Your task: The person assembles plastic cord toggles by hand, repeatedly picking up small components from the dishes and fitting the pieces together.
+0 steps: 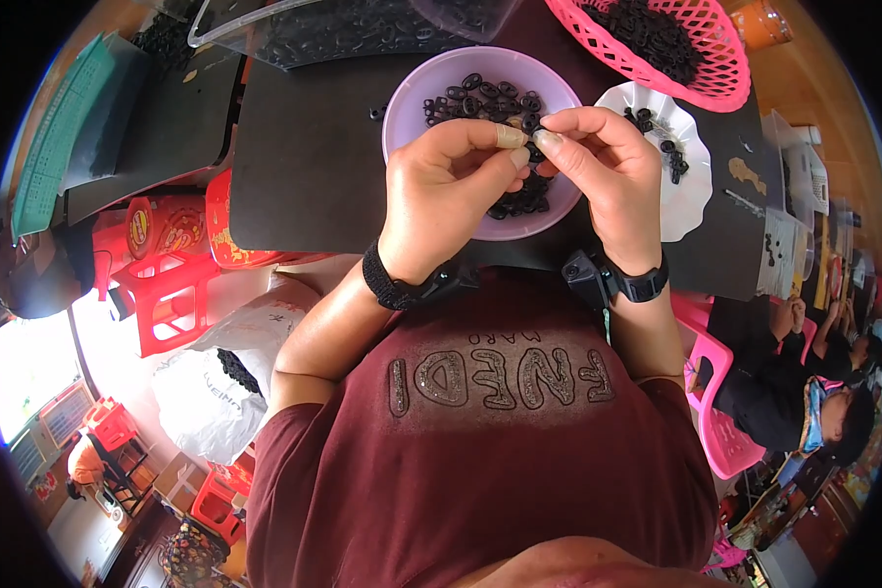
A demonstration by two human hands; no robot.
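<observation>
A dark worktop (pixel 309 171) runs in front of me, in a room with red stools (pixel 174 299) off to my left. On it sits a lilac bowl (pixel 395 122), with loose black pieces (pixel 473 103) lying inside. My left hand (pixel 446 186) and right hand (pixel 612 176) meet above the bowl, thumb and forefinger of each pinched close, tips nearly touching, on what looks like a small black piece (pixel 533 149); my fingertips hide its shape. I judge this is fine two-handed work, best done with light, even pressure, since something so small could spring out sideways. Staying low over the bowl makes sense: a slip would drop back among the others. I'd steady with one hand, let the other adjust, and turn my thumbs aside to check. The white scalloped plate (pixel 691 211) is just beside my right hand.
</observation>
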